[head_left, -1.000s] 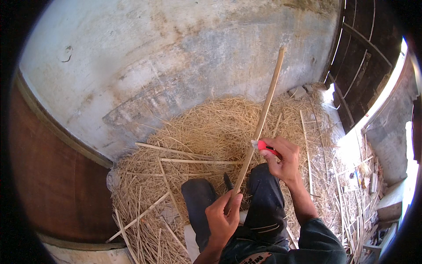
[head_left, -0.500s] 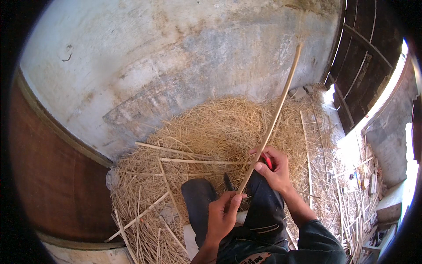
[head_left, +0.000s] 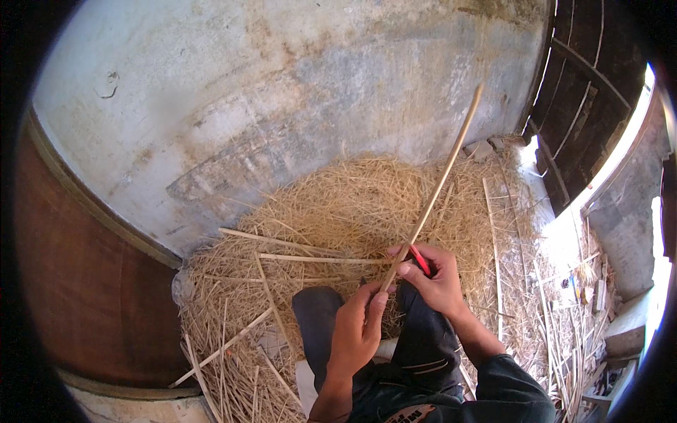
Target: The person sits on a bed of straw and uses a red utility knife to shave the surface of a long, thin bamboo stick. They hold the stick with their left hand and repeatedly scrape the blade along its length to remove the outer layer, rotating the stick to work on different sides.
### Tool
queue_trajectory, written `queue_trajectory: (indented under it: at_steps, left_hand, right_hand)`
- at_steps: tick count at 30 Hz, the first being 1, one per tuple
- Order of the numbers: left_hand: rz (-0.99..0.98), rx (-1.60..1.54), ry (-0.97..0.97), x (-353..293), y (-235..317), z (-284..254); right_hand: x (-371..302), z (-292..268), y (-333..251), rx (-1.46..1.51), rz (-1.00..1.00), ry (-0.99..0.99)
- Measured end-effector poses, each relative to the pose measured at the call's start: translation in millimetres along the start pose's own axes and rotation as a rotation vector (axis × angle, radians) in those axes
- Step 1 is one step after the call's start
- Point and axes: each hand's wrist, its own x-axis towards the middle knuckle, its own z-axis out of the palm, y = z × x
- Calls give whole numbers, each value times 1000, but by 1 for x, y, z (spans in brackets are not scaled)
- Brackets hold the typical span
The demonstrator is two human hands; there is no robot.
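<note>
A long, pale bamboo strip (head_left: 441, 181) slants up and to the right in front of me, its far end in the air before the wall. My left hand (head_left: 355, 329) is closed round its near lower end, thumb on top. Further up, the fingers and thumb of my right hand (head_left: 431, 278) close on the strip. A slim red pen-like tool (head_left: 420, 261) lies in that same hand; its exact kind is hidden by the fingers. The tip of a dark pointed thing (head_left: 363, 280) shows beside my left fingers, the remainder out of sight.
Straw and shavings (head_left: 352, 204) cover the floor. Several loose bamboo strips (head_left: 321, 259) lie on it to the left, others (head_left: 493, 247) to the right. Ahead rises a stained wall (head_left: 282, 106); a brown panel (head_left: 92, 275) stands left, dark wooden boards (head_left: 582, 84) at the upper right.
The bamboo strip has slid down and nearer, its far end lower. Both hands have moved slightly; the left is higher, and more of the red tool shows in the right.
</note>
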Motion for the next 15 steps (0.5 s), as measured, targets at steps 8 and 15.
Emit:
queue_trajectory:
  at_steps: [8, 15]
  left_hand:
    - [-65, -359, -34, 1, 0, 7]
    - [-18, -320, 111, 2, -2, 14]
  right_hand:
    - [-11, -14, 3, 90, -63, 35]
    - [-13, -13, -2, -458, -370, 26]
